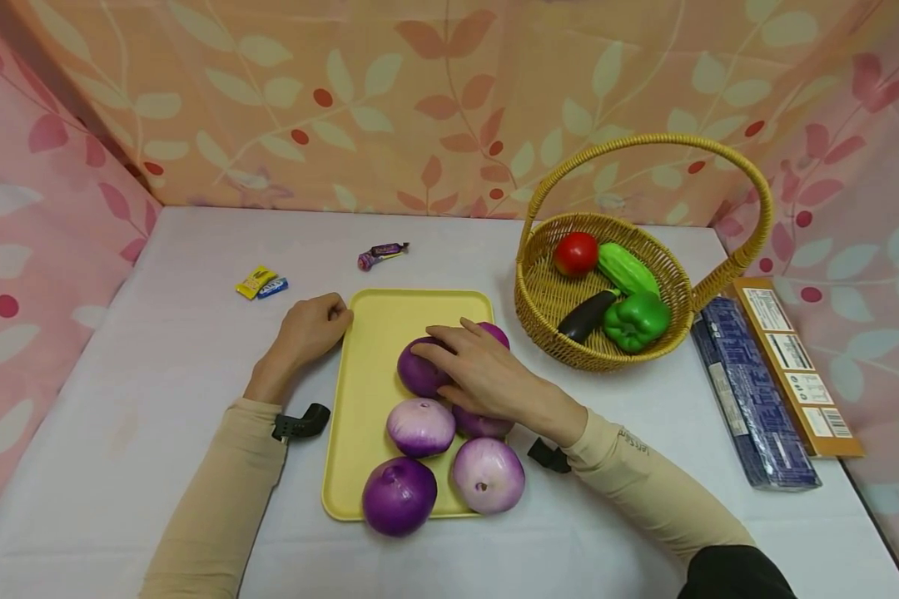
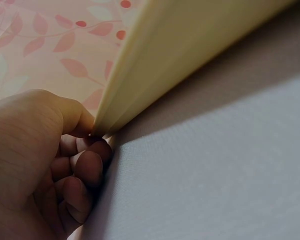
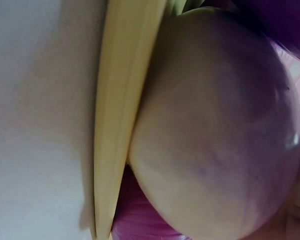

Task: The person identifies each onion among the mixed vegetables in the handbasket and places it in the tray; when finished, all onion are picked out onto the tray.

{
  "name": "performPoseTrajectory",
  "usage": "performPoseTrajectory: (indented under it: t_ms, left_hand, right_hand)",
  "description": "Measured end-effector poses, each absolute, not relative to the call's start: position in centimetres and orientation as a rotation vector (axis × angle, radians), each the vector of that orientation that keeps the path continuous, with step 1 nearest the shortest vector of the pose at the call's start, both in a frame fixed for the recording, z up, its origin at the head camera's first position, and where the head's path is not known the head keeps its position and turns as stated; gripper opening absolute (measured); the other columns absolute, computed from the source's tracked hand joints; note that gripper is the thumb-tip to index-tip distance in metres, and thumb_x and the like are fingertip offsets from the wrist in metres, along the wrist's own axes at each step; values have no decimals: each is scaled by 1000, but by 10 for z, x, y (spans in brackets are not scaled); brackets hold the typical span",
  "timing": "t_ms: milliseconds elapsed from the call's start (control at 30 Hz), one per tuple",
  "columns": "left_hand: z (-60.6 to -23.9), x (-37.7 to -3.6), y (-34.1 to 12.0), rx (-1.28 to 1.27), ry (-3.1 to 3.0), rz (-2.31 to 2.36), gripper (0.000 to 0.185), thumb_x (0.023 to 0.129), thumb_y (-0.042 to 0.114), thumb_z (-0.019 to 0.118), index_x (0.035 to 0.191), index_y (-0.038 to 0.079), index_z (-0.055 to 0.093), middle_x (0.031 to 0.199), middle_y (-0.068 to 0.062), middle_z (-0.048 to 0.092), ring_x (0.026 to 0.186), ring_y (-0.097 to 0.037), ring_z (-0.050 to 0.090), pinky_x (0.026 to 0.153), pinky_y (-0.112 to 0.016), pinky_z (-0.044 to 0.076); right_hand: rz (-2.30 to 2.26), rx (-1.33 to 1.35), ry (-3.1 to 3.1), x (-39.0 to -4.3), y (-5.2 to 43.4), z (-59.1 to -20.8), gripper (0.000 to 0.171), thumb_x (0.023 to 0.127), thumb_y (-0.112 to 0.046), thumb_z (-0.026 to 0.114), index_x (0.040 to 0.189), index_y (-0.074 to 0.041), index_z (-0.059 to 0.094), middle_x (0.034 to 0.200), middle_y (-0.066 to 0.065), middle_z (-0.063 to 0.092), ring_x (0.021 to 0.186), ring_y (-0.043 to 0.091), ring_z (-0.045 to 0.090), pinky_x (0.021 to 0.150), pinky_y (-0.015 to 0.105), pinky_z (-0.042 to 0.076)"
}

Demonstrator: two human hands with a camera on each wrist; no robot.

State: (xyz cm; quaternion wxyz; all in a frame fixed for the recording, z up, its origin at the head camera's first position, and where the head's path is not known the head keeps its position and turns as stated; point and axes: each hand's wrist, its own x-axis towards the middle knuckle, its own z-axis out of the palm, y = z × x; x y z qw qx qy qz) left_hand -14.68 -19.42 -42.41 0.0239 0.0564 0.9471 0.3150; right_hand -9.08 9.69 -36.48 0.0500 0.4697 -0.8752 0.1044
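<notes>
Head view: right hand (image 1: pixel 487 374) fingers rest flat on onion (image 1: pixel 422 372), left hand (image 1: pixel 310 329) grips tray (image 1: pixel 374 333)

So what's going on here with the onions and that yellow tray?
A person sits at a white table with a yellow tray holding several purple onions. Their right hand lies over the onions in the middle, fingers spread on the dark purple onion at the back. Their left hand rests curled against the tray's left edge. A wicker basket of vegetables stands to the right, untouched.
</notes>
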Motion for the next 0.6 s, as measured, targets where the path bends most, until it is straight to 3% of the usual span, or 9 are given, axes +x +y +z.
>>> performPoseTrajectory:
  t_ms: [600]
  left_hand:
    - [-424,-146,-194,178,2939,977,20,94,24,51,85,9,61,71,-5,55,67,-22,50,61,-31,35]
  right_hand:
    - [311,1427,-2662,-92,96,-363,59,81,-23,78,134,-13,55,131,13,59,124,27,56,110,56,37]
